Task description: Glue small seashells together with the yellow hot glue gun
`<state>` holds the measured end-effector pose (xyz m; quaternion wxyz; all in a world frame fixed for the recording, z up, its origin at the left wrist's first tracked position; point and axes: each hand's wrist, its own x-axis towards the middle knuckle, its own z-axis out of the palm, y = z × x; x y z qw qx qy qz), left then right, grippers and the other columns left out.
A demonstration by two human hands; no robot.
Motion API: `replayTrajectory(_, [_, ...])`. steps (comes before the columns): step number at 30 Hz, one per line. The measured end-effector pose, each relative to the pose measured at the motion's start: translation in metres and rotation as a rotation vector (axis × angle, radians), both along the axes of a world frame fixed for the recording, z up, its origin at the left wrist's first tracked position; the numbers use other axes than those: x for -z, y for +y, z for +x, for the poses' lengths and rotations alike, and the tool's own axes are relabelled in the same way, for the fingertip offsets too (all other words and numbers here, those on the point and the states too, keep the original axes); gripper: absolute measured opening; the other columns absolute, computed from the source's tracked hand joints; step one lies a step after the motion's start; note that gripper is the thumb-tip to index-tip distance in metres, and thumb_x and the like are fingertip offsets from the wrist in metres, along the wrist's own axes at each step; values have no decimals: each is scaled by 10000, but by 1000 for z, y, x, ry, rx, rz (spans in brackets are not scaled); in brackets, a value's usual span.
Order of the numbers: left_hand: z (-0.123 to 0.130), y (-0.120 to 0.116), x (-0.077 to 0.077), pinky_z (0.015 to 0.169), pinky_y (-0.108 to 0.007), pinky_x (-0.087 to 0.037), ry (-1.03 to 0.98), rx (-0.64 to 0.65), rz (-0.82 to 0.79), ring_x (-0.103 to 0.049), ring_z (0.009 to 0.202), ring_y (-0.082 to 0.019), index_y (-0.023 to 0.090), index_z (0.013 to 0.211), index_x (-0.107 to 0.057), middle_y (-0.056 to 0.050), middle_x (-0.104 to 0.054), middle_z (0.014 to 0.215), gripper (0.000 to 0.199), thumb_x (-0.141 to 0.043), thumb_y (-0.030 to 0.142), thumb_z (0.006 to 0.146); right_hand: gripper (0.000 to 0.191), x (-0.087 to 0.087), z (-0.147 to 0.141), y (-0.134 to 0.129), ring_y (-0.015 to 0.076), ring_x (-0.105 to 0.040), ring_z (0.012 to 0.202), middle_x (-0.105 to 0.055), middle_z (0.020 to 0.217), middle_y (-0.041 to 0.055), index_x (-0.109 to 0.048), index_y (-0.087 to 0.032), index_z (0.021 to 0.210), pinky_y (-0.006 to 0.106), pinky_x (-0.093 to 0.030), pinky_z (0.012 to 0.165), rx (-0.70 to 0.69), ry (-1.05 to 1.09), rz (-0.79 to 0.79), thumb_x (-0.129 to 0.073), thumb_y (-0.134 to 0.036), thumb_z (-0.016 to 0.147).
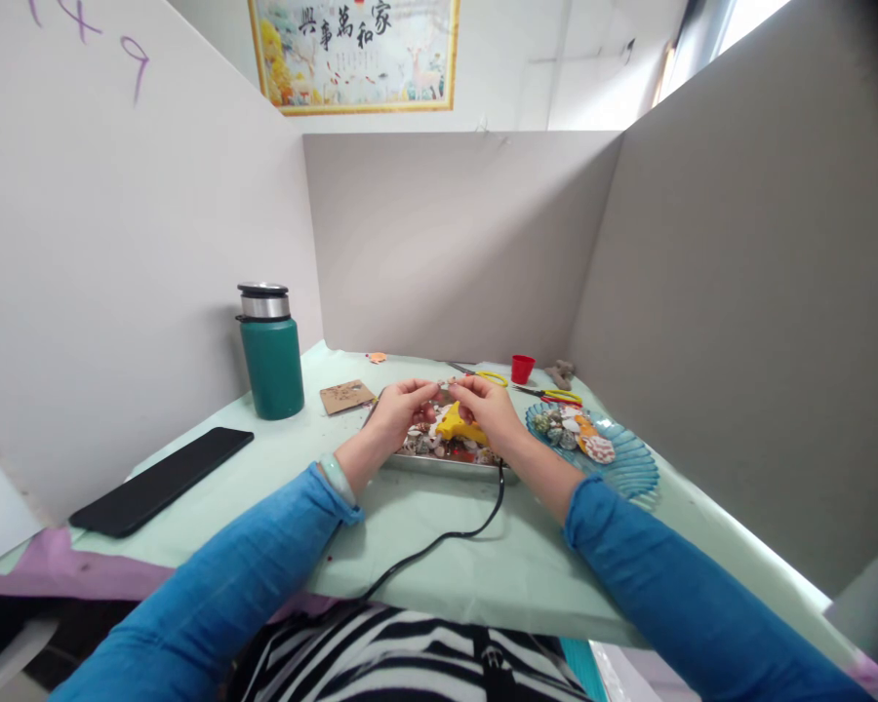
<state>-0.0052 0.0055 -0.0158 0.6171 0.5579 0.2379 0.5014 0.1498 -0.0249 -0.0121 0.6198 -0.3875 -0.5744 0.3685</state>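
My left hand (404, 409) and my right hand (489, 409) meet above a metal tray (439, 464) at the middle of the table. Thumb and fingers are pinched on both hands, tips nearly touching, around a tiny piece too small to name. Beneath them the tray holds many small shells (425, 441) and bits. A yellow glue gun (457, 425) lies in the tray, partly covered by my right hand, its black cord (450, 536) running toward my lap.
A blue glass plate (633, 463) of shells stands right. Behind are scissors (556, 397), a red cup (522, 369) and yellow-handled scissors (492, 377). Left are a brown card (346, 397), a green bottle (271, 366) and a black phone-like slab (165, 480). Grey partitions (454, 244) enclose the table.
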Motion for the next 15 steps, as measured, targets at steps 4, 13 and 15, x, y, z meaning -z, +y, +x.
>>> replayTrajectory(4, [0, 0, 0, 519, -245, -472, -5, -7, 3, -544, 483, -71, 110, 838, -620, -38, -634, 773, 308, -760, 323, 664, 288, 0, -1, 0, 77, -396, 423, -472, 491, -63, -589, -184, 754, 224, -269, 422, 2, 5, -2, -693, -435, 659])
replayTrajectory(13, [0, -1, -1, 495, -238, -461, 24, -28, 44, -540, 483, -73, 110, 824, -615, -35, -626, 755, 312, -759, 333, 659, 282, 0, 0, 0, 77, -382, 412, -474, 468, -60, -599, -173, 752, 226, -264, 422, 5, 4, -14, -679, -432, 672])
replayTrajectory(15, [0, -2, -1, 495, -235, -459, 30, -42, 53, -541, 486, -72, 110, 830, -617, -33, -621, 758, 309, -754, 334, 667, 275, 0, 0, 0, 76, -384, 413, -476, 470, -60, -598, -173, 759, 224, -268, 422, -2, 9, -16, -681, -421, 672])
